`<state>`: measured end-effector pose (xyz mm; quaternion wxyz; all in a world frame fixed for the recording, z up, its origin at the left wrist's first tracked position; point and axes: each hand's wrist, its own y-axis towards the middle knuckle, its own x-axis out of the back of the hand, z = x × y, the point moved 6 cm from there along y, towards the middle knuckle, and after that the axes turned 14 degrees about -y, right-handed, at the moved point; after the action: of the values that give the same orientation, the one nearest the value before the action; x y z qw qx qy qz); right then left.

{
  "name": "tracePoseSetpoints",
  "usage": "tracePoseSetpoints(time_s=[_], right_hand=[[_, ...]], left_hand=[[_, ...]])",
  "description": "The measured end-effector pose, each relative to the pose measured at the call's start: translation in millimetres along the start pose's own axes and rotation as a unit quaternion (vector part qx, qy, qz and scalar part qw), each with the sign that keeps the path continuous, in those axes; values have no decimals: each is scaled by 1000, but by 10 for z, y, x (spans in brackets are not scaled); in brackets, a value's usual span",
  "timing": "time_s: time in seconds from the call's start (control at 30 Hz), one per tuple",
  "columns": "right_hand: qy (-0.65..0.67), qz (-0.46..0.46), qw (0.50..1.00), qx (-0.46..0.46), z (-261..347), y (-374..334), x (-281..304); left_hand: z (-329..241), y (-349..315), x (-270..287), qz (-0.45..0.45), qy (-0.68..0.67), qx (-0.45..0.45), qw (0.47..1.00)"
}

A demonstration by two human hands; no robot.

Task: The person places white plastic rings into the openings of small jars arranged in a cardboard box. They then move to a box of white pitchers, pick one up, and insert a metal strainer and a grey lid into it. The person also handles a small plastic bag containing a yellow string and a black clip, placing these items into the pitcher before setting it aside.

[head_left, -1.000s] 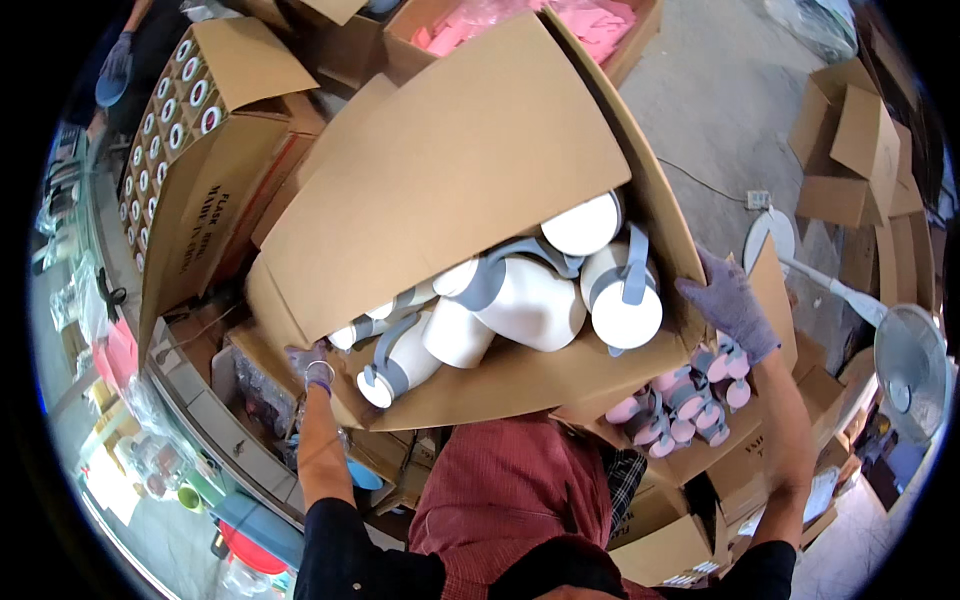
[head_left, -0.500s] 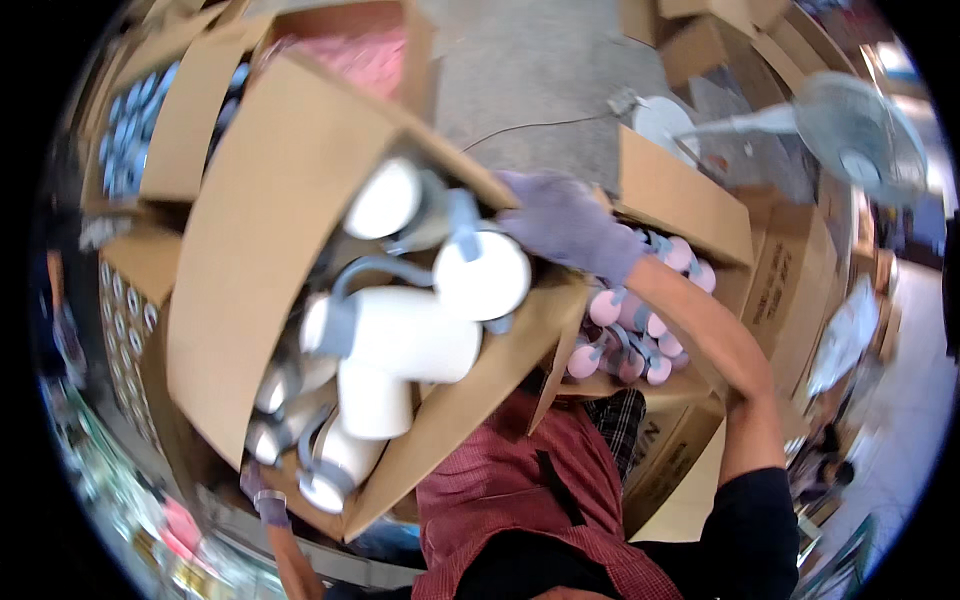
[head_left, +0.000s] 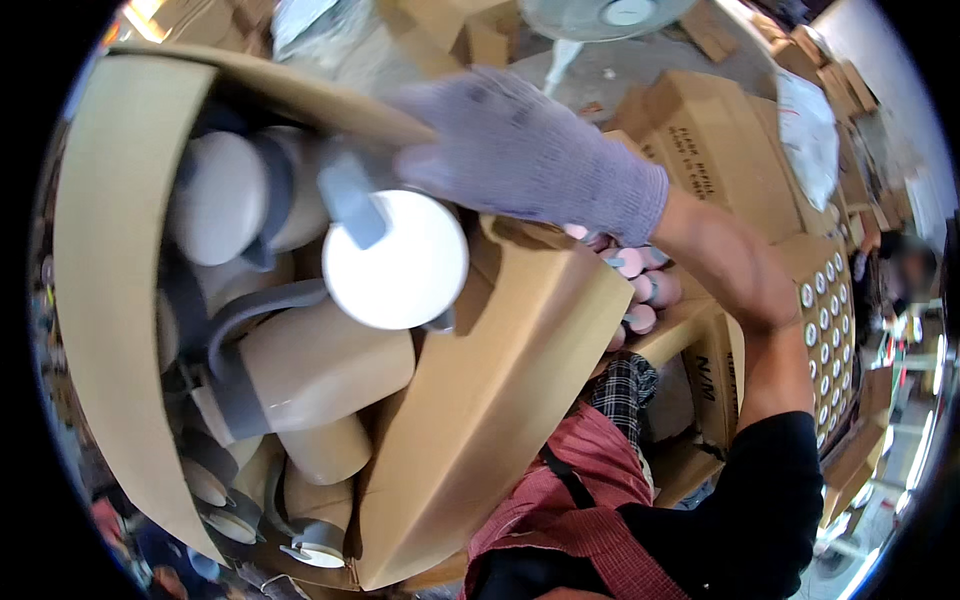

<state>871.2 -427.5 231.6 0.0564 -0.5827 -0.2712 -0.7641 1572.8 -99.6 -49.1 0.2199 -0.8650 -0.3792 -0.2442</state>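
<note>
In the head view, a big brown box (head_left: 500, 410) fills the left side. It is open toward us, so we can look right in. The right hand (head_left: 530, 155), in a purple-grey glove, is at the top right edge of the box. Its fingers (head_left: 418, 168) are closed on that edge, and they look a bit blurry. So the box is right under the fingers, and most of it spreads out to the left and below them.

Inside is a pile of jugs (head_left: 330, 365) with grey handles. One jug shows a round white end (head_left: 400, 262) just below the fingers, near their tips. Another jug lies on its side lower down, and more are heaped at the bottom and far left.

A bit of the left hand (head_left: 268, 580) peeks out at the low corner of the box. Most of it is hidden, so I can't tell how its fingers are.

Under the right wrist are some pink jugs (head_left: 640, 285). A fan (head_left: 620, 15) is at the top. On the right there is a white bag (head_left: 805, 140), and below it a carton with rows of round white tops (head_left: 824, 320).
</note>
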Motion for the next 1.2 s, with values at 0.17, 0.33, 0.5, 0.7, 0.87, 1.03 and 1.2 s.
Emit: tracePoseSetpoints(time_s=[0.17,0.33,0.5,0.7,0.87,1.03,1.2], right_hand=[[64,28,958,-279,-1188,-1449,364],[77,103,885,-447,-2117,-2996,175],[65,81,829,-550,-3027,-4599,118],[-112,96,793,-592,-3763,-6557,-310],[-134,-27,772,-621,-2665,-6479,-145],[122,-187,507,-833,-2161,-7693,-598],[138,-266,586,-753,-3142,-8331,-927]], left_hand=[[-1373,77,-1419,139,-58,-115,982],[-2167,-445,-2941,309,-132,-163,928],[-2388,-1533,-4532,456,-240,-38,856],[-1939,-2312,-6044,453,-42,-154,877],[-2488,-3434,-4968,321,169,-559,746],[-1766,-5021,-4588,686,209,-412,562],[-1518,-5067,-4943,611,317,-482,542]])
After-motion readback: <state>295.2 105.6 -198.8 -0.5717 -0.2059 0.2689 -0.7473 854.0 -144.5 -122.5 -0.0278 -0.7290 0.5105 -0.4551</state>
